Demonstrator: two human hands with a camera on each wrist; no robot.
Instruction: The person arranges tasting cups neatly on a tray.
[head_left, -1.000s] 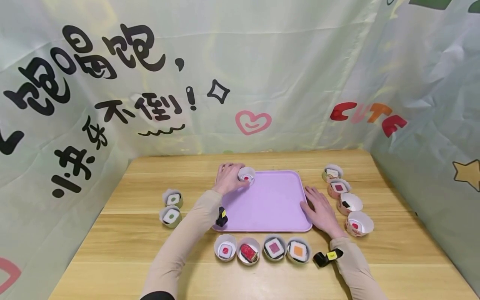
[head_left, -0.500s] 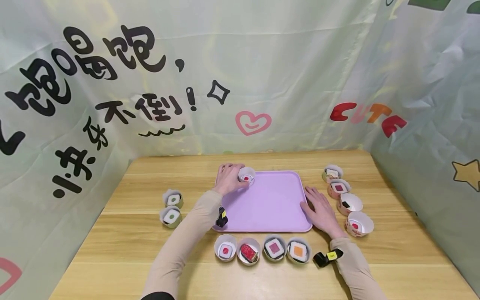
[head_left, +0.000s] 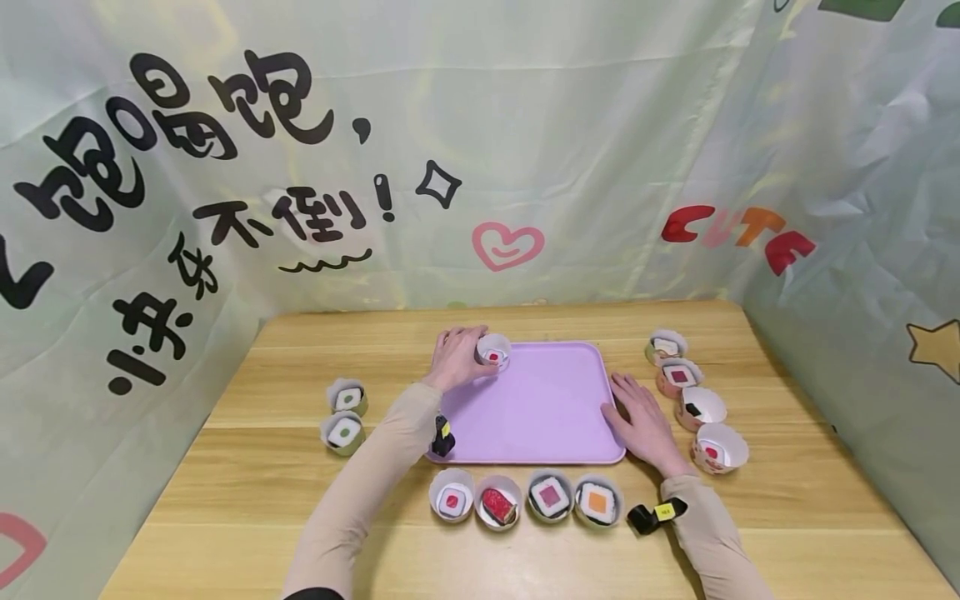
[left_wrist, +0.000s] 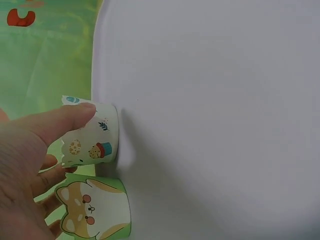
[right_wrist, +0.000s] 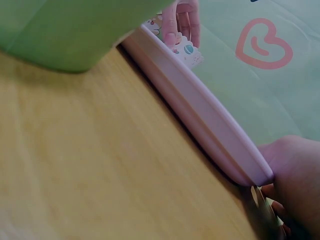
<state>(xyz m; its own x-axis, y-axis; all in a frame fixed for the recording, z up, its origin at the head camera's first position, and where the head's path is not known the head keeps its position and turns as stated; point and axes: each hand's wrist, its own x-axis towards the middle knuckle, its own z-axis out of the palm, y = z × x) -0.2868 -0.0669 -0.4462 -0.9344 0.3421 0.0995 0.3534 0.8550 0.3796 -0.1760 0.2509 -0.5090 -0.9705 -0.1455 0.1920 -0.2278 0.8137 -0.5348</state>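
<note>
1. Left hand (head_left: 457,358): grasping a white paper baking cup (left_wrist: 90,132) printed with cupcakes, thumb laid against its wall
2. Position of that cup: upright at the far left corner of the lilac tray (head_left: 540,400); a red-centred sushi piece (head_left: 492,356) sits inside
3. Green dog-print cup (left_wrist: 102,207): just beside the white one; whether the fingers touch it, cannot tell
4. Right hand (head_left: 641,421): not gripping, fingers extended along the tray's right side, thumb at the rim
5. Row of four paper cups (head_left: 495,482) before the tray's near edge: from left, red-centred roll (head_left: 452,502), red-topped piece (head_left: 498,506), purple-centred roll (head_left: 550,497), orange-centred roll (head_left: 597,502)
6. Four filled cups (head_left: 731,446) stand right of the right hand; two cups with green-centred rolls (head_left: 341,448) stand at left, well apart from the tray, on the wooden bench (head_left: 225,508)
</note>
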